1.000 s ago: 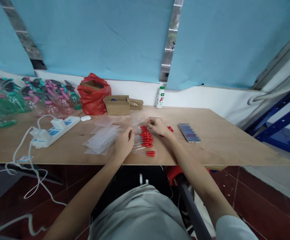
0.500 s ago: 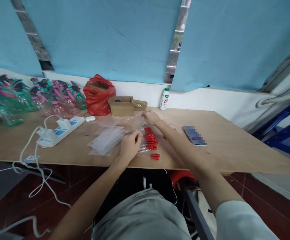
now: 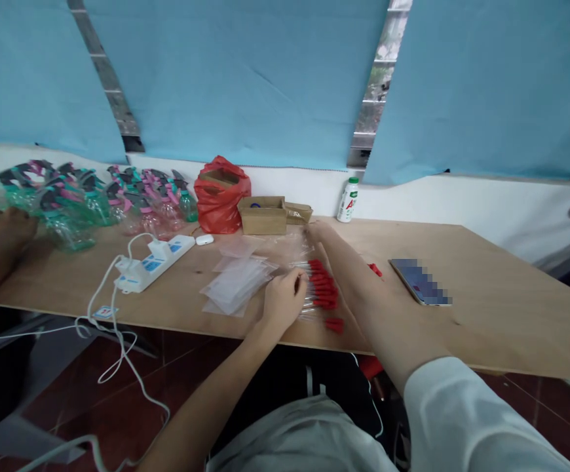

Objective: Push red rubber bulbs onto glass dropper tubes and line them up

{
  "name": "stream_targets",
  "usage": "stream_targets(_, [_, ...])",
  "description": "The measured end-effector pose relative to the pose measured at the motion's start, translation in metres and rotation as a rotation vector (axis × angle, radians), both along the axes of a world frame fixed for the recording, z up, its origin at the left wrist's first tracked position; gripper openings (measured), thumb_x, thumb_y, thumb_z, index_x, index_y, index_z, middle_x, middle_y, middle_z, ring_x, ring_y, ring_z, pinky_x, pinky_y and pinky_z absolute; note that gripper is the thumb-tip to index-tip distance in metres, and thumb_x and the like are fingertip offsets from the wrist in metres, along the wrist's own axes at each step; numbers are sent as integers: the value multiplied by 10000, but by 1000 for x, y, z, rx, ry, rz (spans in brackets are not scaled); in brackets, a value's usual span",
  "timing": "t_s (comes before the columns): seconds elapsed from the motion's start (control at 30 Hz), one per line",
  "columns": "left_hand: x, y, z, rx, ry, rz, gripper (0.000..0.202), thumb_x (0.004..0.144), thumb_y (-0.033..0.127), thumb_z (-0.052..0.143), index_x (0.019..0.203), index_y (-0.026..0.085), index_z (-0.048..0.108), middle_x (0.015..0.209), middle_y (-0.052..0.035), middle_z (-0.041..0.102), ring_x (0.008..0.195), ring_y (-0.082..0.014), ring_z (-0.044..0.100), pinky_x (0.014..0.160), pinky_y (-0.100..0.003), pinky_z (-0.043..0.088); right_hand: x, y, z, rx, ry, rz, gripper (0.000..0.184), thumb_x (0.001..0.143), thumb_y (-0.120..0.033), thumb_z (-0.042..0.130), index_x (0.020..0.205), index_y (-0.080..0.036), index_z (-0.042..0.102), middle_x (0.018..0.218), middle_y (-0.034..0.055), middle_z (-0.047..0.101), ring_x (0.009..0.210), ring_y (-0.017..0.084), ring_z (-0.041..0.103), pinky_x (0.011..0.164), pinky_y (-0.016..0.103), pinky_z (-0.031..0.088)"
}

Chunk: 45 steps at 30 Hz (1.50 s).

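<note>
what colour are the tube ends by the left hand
The tube ends are red; head view.

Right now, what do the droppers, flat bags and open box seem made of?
Droppers: clear stems, glass or plastic; red bulbs, perhaps rubber, finish blurred.
Flat bags: probably thin plastic, cloudy and see-through.
Open box: likely cardboard, matte brown, thin walls.

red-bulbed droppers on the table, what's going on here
The person's left hand is curled at the clear ends of the red-bulbed droppers, which lie on a wooden table; whether it grips one is hard to tell. The right hand, blurred, is stretched out past them. Flat clear plastic bags lie left of the left hand. At far left, another person's hand is by the spray bottles.
</note>
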<state>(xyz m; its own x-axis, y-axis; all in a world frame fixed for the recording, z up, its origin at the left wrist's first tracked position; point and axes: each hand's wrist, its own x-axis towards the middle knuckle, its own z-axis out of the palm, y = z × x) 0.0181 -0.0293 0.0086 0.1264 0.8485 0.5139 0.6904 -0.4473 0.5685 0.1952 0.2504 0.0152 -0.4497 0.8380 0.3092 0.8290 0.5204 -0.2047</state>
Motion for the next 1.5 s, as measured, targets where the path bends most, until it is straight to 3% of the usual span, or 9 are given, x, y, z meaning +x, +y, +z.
stream_targets(0.17, [1,0,0,9,-4,3,213,1028,239,520,984,249,729,787,-8,730,725,-191,663,714,-307,437,7,-10,3,-16,-274,-136,304,867,-229,816,1112,-61,752,1228,285,728,1217,364,682,1094,426,490])
stream_targets(0.47, [0,-1,3,4,-17,-6,216,1039,244,505,961,244,707,828,-19,751,776,-200,691,739,-309,451,7,-36,25,-20,-443,-202,280,894,-126,707,1163,-82,771,1253,285,739,1209,382,706,1013,421,527])
stream_targets(0.73, [-1,4,1,110,-68,1,212,1047,220,481,971,236,679,960,-45,740,904,-211,684,857,-344,505,47,-71,80,60,-376,-287,279,967,-122,585,1180,-85,762,1232,287,742,1152,392,722,941,441,529])
stream_targets(0.8, [-3,4,2,183,-63,26,214,1054,224,477,981,231,677,1001,-58,711,972,-226,668,916,-371,511,56,-91,94,75,-328,-230,227,979,-179,599,1109,-142,782,1151,198,785,1081,326,737,898,373,524])
stream_targets(0.9, [-3,1,5,309,-26,118,197,1058,242,496,1078,224,691,1111,-100,673,1113,-273,621,1018,-440,491,61,-129,106,-28,-95,118,132,852,-131,683,932,-158,785,930,89,801,870,236,724,802,312,506])
stream_targets(1.07, [1,-5,11,405,140,120,271,1051,269,541,1284,239,676,1309,-141,660,1251,-333,573,1124,-528,412,49,-194,106,-310,126,429,131,756,-113,676,814,-185,769,783,7,759,695,164,646,689,281,488])
stream_targets(1.2, [3,-3,8,359,246,18,227,1085,242,477,1132,246,699,1110,-76,754,1102,-281,640,1191,-543,339,40,-213,96,-375,245,502,129,758,-134,664,813,-185,769,772,-9,746,686,149,636,674,269,487])
stream_targets(1.37, [2,1,3,291,282,-12,261,1097,223,428,1138,219,686,1076,-95,733,1034,-283,640,917,-427,467,49,-208,83,-451,321,494,176,849,-250,680,955,-191,808,825,9,765,722,162,658,689,277,502])
stream_targets(1.5, [3,1,3,251,281,-2,241,1093,194,432,1080,207,673,1067,-93,735,994,-271,677,895,-411,460,80,-193,75,-207,231,276,204,803,-207,734,980,-195,834,806,21,744,702,164,617,707,281,469])
